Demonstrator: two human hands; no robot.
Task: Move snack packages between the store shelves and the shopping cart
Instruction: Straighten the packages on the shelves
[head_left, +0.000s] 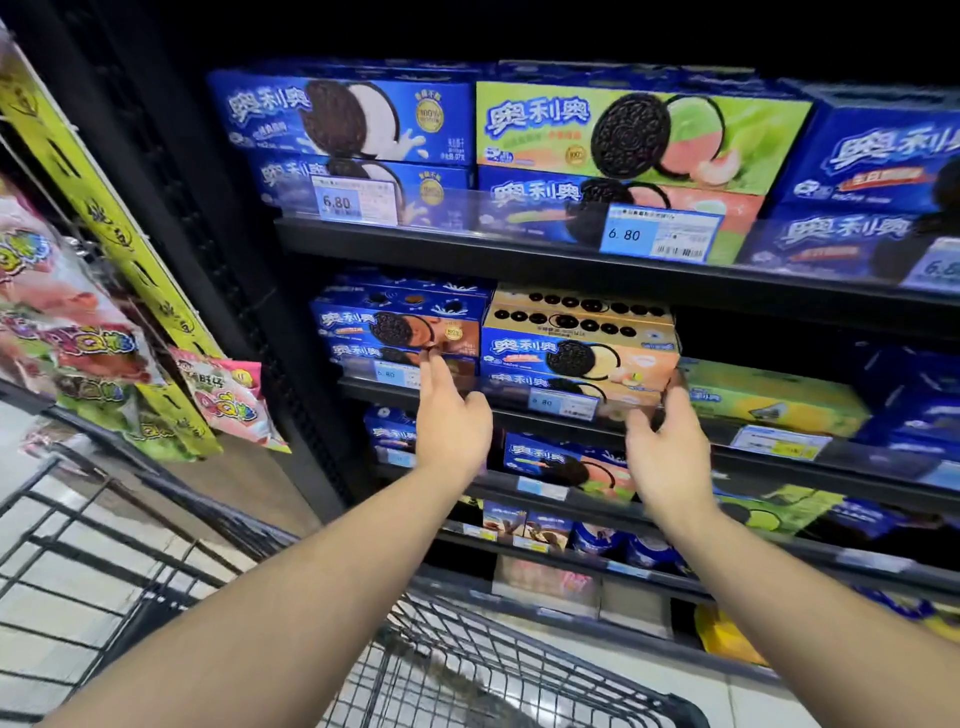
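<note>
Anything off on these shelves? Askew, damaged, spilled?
Nothing stands out. The cookie boxes on the shelves sit in square stacks with their fronts outward, and no dents or spills show. The lowest rows are too blurred to judge.

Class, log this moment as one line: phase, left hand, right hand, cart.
phase: reaching to shelf | left hand: open, fingertips at blue box | right hand: open, at peach box end | cart: next to shelf

The right hand (670, 447) has blurry fingertips at the corner of the peach box (576, 358) — hold or touch, cannot tell. The shopping cart (457, 665) and candy bags (78, 332) run off the edges. The low packs (550, 582) are just blur.
</note>
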